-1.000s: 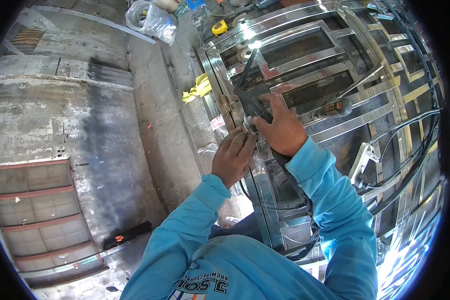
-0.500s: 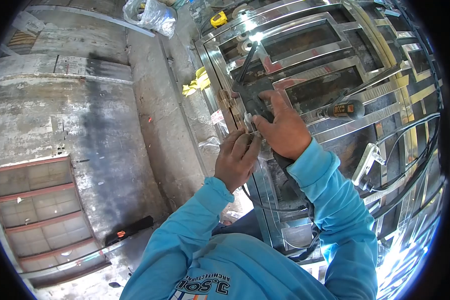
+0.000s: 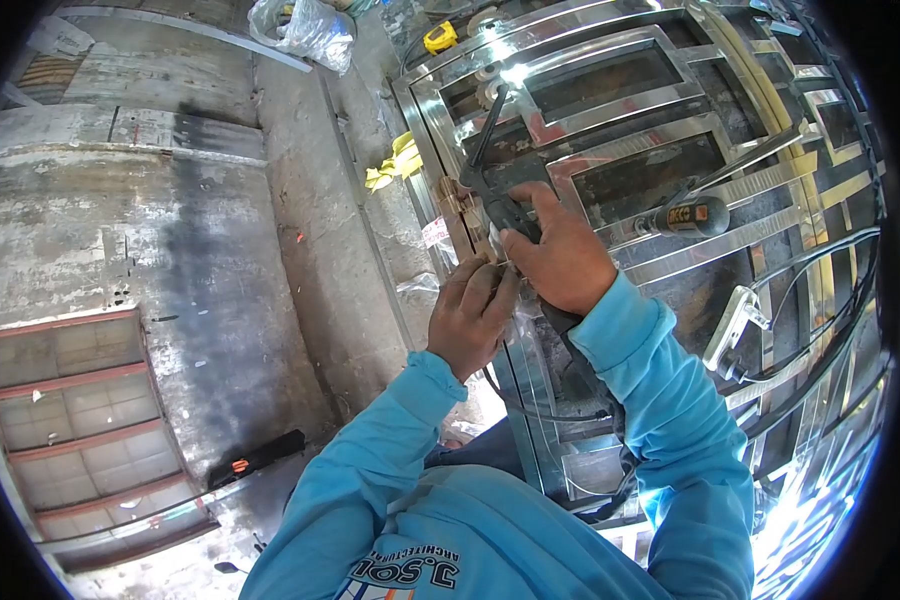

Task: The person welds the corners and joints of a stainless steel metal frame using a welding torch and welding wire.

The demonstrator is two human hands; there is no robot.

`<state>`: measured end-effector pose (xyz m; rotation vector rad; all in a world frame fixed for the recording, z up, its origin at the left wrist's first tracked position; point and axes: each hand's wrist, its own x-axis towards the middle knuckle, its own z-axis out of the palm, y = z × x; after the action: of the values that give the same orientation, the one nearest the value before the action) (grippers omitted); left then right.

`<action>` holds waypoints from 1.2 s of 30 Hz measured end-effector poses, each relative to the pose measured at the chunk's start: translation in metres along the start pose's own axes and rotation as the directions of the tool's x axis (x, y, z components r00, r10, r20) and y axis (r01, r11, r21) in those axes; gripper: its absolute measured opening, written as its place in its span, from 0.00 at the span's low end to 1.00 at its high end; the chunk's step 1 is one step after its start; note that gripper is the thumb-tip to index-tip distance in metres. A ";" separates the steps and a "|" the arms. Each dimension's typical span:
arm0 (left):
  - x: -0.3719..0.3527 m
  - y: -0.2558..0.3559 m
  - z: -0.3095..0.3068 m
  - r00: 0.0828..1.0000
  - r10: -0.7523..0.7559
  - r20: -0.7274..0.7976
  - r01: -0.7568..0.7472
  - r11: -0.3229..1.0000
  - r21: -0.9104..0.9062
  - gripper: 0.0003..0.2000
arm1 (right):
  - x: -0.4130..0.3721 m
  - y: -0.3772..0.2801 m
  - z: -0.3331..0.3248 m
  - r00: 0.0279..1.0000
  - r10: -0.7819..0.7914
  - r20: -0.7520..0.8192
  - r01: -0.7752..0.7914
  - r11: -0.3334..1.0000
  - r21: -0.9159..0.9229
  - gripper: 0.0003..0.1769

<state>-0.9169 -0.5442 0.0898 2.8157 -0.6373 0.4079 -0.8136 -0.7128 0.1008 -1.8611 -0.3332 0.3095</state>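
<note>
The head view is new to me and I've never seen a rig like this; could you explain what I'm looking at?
There is no robot: the camera is worn on a person's head, looking forward and down, so you see their own sleeves and bare hands. The right hand grips a black tool with a long, thin end. The left hand is close by, at the edge of a shiny metal frame; what its fingertips touch is hidden. Also on the frame are a dark cylinder with an orange mark and a white power strip.
</note>
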 end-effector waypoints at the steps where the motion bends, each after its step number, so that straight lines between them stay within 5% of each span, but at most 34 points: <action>1: 0.000 0.001 0.000 1.000 -0.004 0.008 0.004 1.000 0.001 0.30 | 0.000 -0.001 0.000 1.000 -0.006 -0.002 0.006 1.000 -0.001 0.29; 7: -0.002 0.000 0.001 1.000 0.006 0.030 -0.007 1.000 0.021 0.29 | 0.002 -0.005 -0.004 0.993 0.093 0.066 -0.095 0.995 0.033 0.29; 19: 0.000 0.001 -0.007 1.000 0.012 -0.014 -0.012 1.000 0.021 0.29 | -0.002 -0.004 0.000 0.996 0.080 -0.030 -0.078 0.995 0.069 0.28; 29: -0.005 -0.009 -0.006 0.995 0.068 -0.075 -0.066 0.997 0.031 0.27 | 0.001 -0.004 -0.003 0.997 0.067 0.037 -0.068 0.997 0.020 0.28; 36: 0.000 -0.002 -0.008 0.997 0.073 0.020 -0.075 0.995 0.070 0.27 | 0.001 0.000 -0.001 0.998 0.046 0.042 -0.046 0.999 0.002 0.27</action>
<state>-0.9181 -0.5396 0.0971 2.8722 -0.7470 0.4282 -0.8122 -0.7135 0.1016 -1.8632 -0.3184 0.3804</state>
